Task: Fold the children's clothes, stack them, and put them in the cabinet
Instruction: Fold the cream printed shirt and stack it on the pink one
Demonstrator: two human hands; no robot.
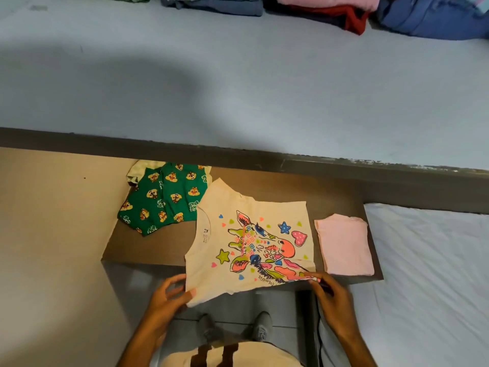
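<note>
As laid out for folding, found flat and print-up on the dark worktop (148,247): giraffe shirt (251,242), neck to the left, hem to the right, near side hanging over the front edge. Judged so placed to give both hands a free margin of cloth to lift.

Left hand (169,295): curled round the overhanging near-left part of the shirt, at the sleeve, thumb above and fingers below. Right hand (328,295): pinching the near hem corner, fingertips pressed on the cloth at the worktop edge. Judged to be the start of a lengthwise fold, near half to be carried over to the far half.

Left of the shirt and partly beneath its far shoulder: green printed garment (164,200), unfolded, with a pale piece tucked under it. Right of the shirt, just beside the hem but apart: pink folded piece (344,245), square to the worktop corner. Judged to be the base of a stack.

Room for movement: far side closed by the raised bed (238,88) edge; little bare worktop beyond the shirt. Open space only toward the body, over the floor. White mattress (428,274) hard against the right end. Risk noted: fold may drag over the green garment.

At the far side of the bed: folded stacks (317,11). Cabinet not in view.
</note>
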